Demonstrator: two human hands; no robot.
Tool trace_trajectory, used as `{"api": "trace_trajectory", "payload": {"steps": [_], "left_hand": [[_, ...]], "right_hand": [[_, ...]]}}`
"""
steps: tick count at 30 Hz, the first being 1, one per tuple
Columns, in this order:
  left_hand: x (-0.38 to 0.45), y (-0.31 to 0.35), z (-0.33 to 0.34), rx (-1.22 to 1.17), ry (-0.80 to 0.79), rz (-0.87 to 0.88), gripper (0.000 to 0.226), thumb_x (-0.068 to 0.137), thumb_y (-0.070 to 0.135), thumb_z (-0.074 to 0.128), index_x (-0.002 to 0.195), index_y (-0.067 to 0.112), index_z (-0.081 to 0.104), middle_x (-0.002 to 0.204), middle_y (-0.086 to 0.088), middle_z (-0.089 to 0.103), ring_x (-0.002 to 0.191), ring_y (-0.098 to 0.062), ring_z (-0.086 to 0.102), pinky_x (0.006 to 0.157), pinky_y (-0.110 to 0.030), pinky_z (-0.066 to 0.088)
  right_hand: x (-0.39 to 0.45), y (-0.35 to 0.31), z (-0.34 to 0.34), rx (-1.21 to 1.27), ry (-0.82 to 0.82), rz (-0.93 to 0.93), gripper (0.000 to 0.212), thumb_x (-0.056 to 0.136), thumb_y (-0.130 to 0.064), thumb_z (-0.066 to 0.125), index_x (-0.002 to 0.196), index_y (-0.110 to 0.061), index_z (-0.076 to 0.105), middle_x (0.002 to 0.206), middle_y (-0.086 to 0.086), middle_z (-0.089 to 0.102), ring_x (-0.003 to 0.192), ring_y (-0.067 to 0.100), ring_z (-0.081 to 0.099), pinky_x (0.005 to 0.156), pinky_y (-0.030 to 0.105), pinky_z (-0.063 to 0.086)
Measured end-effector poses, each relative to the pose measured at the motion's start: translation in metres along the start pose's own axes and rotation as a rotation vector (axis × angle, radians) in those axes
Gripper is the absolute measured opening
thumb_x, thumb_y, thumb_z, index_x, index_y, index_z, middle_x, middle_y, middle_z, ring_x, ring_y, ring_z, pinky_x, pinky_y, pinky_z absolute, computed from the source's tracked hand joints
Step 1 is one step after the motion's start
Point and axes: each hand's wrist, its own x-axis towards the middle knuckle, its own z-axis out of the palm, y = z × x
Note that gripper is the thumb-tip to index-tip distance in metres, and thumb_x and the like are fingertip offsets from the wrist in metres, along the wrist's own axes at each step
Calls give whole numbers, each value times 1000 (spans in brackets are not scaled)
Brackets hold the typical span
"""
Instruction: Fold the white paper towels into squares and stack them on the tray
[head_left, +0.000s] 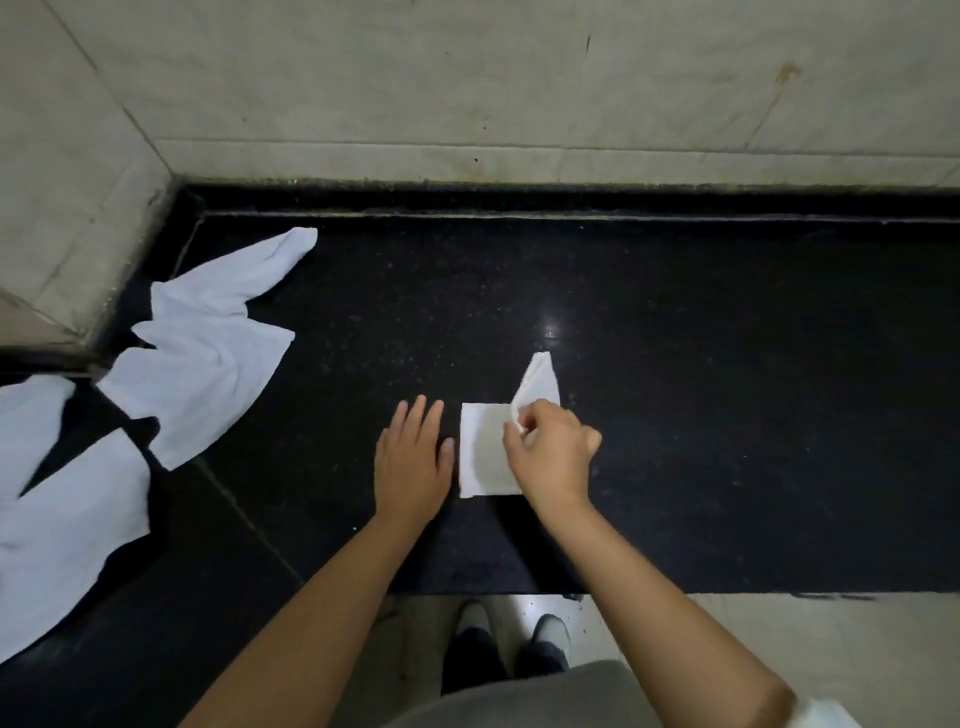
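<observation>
White towels (202, 343) on speckled black counter (727, 415); beige streaked wall (519, 78); grey shirt (519, 696); white shoes (475, 618).

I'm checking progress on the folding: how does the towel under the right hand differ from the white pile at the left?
The folded towel is small, flat and mostly squared; the pile sprawls loose and rumpled.
The right hand pinches a raised flap of the folded towel; nothing touches the pile.
Both are white and lie on the black counter.

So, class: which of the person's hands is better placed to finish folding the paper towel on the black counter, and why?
The right hand: it already pinches the raised flap of the paper towel and can lay it over. The left hand lies flat on the black counter beside the towel, holding nothing.
</observation>
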Motion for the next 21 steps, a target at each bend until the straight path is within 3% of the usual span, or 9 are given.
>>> {"api": "trace_trajectory", "payload": {"steps": [3, 5, 7, 9, 11, 13, 14, 17, 21], "left_hand": [[-17, -34, -5, -40, 22, -100, 47, 98, 23, 41, 144, 14, 32, 154, -7, 26, 145, -24, 16, 116, -43, 21], [-30, -49, -4, -65, 26, -130, 44, 97, 19, 44, 139, 8, 41, 150, -14, 34, 143, -30, 23, 113, -47, 26], [-38, -56, -2, -73, 32, -133, 46, 92, 23, 41, 132, 3, 49, 144, -18, 41, 139, -34, 31, 110, -49, 30], [-42, -56, -2, -89, 30, -126, 45, 93, 23, 40, 132, 3, 50, 145, -17, 41, 139, -33, 30, 111, -48, 29], [-41, -53, -1, -102, 10, -105, 41, 97, 19, 43, 136, 6, 45, 150, -12, 34, 143, -27, 22, 116, -42, 22], [-39, -49, 0, -115, 36, -67, 42, 96, 17, 46, 136, 7, 44, 151, -12, 33, 144, -26, 21, 116, -40, 21], [-38, -47, -1, -126, 59, -51, 41, 95, 15, 48, 134, 5, 47, 149, -13, 36, 143, -28, 24, 115, -42, 23], [-36, -41, -2, -151, 92, -28, 38, 93, 12, 52, 129, 2, 52, 145, -16, 41, 140, -31, 29, 113, -43, 27], [-38, -45, 2, -127, 131, 12, 34, 88, 11, 57, 120, 0, 60, 136, -20, 51, 133, -36, 40, 105, -48, 36]], "right_hand": [[-12, -8, 45, -213, -142, -103, 7, 84, -13, 58, 84, -8, 62, 88, 5, 65, 87, 22, 56, 75, 28, 13], [-22, -5, 60, -331, -184, -161, 22, 53, -11, 83, 60, -10, 62, 60, 3, 63, 58, 22, 60, 65, 30, 25], [-23, 4, 74, -326, -267, -134, 37, 30, -15, 90, 44, -16, 56, 44, -2, 54, 38, 17, 54, 53, 25, 25], [-26, 8, 71, -383, -292, -138, 30, 40, -16, 88, 48, -14, 59, 49, -1, 57, 44, 18, 56, 55, 27, 25], [-23, 4, 61, -346, -298, -122, 12, 76, -15, 69, 71, -4, 65, 75, 8, 64, 73, 26, 61, 70, 31, 22], [-17, 9, 58, -308, -209, -116, 14, 86, -11, 56, 80, -1, 64, 81, 10, 61, 84, 29, 59, 74, 30, 17], [-15, 12, 55, -313, -148, -144, 9, 79, -7, 64, 71, -3, 64, 71, 7, 59, 74, 27, 60, 74, 31, 18], [-11, 11, 48, -316, 40, -222, 31, 46, 1, 84, 48, -13, 56, 46, -2, 51, 45, 18, 55, 72, 27, 14], [-27, 15, 67, -414, -79, -300, 34, 37, -17, 89, 44, -18, 56, 44, -4, 50, 41, 13, 53, 54, 24, 28]]}}
